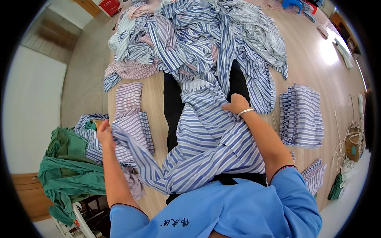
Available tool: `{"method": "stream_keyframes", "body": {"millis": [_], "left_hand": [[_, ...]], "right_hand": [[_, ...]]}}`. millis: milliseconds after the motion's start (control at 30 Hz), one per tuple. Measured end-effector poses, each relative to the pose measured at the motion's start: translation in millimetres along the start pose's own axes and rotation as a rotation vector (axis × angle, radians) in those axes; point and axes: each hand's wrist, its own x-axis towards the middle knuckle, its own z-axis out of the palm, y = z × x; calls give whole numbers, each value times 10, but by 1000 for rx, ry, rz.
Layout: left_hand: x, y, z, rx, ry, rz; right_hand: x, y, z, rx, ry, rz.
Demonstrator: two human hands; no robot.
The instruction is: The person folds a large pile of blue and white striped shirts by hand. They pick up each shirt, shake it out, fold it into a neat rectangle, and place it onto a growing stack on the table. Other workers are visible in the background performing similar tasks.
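A blue-and-white striped garment (202, 131) lies spread across my lap and black-trousered legs. My left hand (106, 134) grips a narrow, twisted end of it, drawn out to the left above a folded striped stack (129, 101). On the garment's right edge, near my knee, my right hand (238, 104) has its fingers bent onto the cloth; a silvery bangle is at that wrist. Past my knees rises a large loose heap of striped garments (190, 38), mostly blue and white, some pinkish.
Folded striped garments (308, 116) are stacked at the right, with a smaller stack (315, 177) nearer me. Green clothing (71, 172) hangs at the left edge. Pale cords (354, 136) lie at the far right. A blue stool (292, 5) stands beyond the heap.
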Motion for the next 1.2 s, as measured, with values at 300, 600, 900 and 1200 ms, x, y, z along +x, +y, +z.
{"method": "stream_keyframes", "body": {"millis": [300, 600, 900, 1200], "left_hand": [[-175, 78, 983, -57, -432, -115], [-520, 86, 2801, 359, -789, -129], [-1390, -726, 3798, 919, -1195, 372], [-218, 1715, 1687, 203, -192, 396]], "right_hand": [[-385, 786, -1183, 1741, 225, 45], [-2365, 1736, -1320, 1471, 537, 487], [-2918, 800, -2255, 1156, 685, 350], [-2349, 1269, -2226, 1320, 390, 350]]}}
